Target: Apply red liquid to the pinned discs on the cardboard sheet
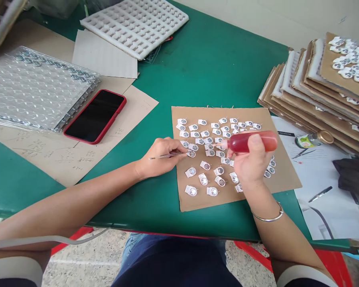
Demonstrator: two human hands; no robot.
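Note:
A brown cardboard sheet (pixel 281 175) lies on the green table, bearing rows of small white tagged pieces with round silvery centres. My left hand (pixel 162 156) is closed on thin metal tweezers (pixel 167 155) at the sheet's left edge. The tweezers' tips are at one of the small pieces (pixel 191 154). Above the middle right of the sheet, my right hand (pixel 251 161) grips a red squeeze bottle (pixel 242 142), tilted nearly level. Its pale nozzle points left over the pieces. Some pieces are hidden beneath my right hand.
A phone in a red case (pixel 95 116) and a clear plastic tray (pixel 42 87) lie at the left. A white moulded tray (pixel 137 26) sits at the back. Stacked cardboard sheets (pixel 320 91), a small glass bottle (pixel 312 139) and printed paper (pixel 332 215) occupy the right.

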